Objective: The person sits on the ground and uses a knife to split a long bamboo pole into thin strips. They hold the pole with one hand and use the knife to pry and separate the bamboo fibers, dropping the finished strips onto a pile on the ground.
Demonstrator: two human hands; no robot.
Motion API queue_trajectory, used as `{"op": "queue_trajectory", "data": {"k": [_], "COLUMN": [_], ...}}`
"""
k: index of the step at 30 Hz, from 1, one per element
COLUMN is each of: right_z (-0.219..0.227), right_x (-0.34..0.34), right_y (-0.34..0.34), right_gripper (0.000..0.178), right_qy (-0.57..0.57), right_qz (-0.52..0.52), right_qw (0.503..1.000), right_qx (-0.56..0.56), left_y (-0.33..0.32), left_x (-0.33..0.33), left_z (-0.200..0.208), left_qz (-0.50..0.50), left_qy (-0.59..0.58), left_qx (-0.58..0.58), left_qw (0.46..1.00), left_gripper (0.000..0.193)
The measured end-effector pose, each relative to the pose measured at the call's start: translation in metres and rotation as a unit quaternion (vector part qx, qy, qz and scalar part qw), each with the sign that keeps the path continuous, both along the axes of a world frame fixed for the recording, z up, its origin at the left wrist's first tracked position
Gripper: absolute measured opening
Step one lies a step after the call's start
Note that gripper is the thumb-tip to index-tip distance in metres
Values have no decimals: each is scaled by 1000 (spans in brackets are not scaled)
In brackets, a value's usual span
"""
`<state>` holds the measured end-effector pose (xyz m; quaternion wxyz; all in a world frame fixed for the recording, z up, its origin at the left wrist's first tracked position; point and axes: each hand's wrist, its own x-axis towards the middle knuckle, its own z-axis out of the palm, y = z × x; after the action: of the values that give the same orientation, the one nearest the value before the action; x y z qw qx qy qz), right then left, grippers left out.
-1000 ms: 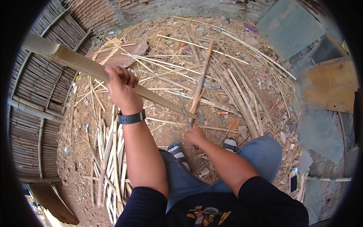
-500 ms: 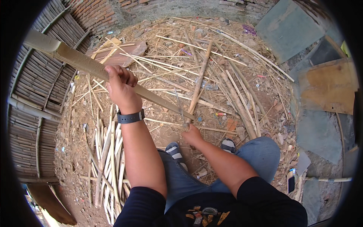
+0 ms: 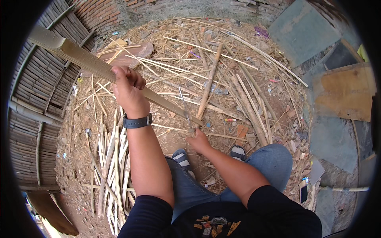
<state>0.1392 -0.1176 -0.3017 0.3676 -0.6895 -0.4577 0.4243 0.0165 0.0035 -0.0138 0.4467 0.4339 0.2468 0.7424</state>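
Observation:
My left hand (image 3: 127, 88), with a dark watch on its wrist, grips a long flat bamboo strip (image 3: 81, 59) that slants from the upper left down toward the middle. My right hand (image 3: 198, 139) is shut on the handle of a knife (image 3: 185, 109), whose thin blade points up and meets the lower end of the strip. Both hands are above my knees and my striped sandals (image 3: 183, 158).
A pile of split bamboo slats (image 3: 113, 166) lies on the dirt at my left. Loose bamboo poles and shavings (image 3: 242, 91) cover the ground ahead. A woven bamboo wall (image 3: 31, 119) stands at left, boards and sheets (image 3: 341, 95) at right, a phone (image 3: 303, 192) by my right leg.
The left hand and the bamboo strip have shifted slightly; the right hand stays on the knife at the strip's lower end.

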Motion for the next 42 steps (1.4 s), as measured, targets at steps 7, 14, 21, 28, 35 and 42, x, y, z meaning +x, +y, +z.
{"op": "queue_trajectory", "data": {"k": [7, 14, 21, 28, 35, 42], "right_z": [-6, -5, -26, -18, 19, -14], "right_x": [-2, 4, 2, 1, 2, 1], "right_y": [3, -1, 3, 2, -3, -1], "right_gripper": [55, 51, 52, 54, 50, 52], "right_qy": [19, 56, 39, 41, 77, 42], "right_qz": [5, -17, 4, 2, -9, -12], "right_qw": [1000, 996, 999, 999, 993, 999], "right_qx": [15, -70, -20, -33, -88, -33], "left_y": [-2, -2, 0, -1, -3, -4], "left_x": [3, 2, 2, 3, 4, 8], "left_z": [2, 2, 0, 1, 1, 4], "left_qz": [-2, -1, -3, -2, -6, 5], "left_qy": [8, 5, -3, 1, 12, 20], "left_qx": [-8, -10, 1, -1, -9, -11], "left_qw": [1000, 1000, 1000, 1000, 1000, 1000], "left_gripper": [44, 44, 44, 45, 44, 46]}}
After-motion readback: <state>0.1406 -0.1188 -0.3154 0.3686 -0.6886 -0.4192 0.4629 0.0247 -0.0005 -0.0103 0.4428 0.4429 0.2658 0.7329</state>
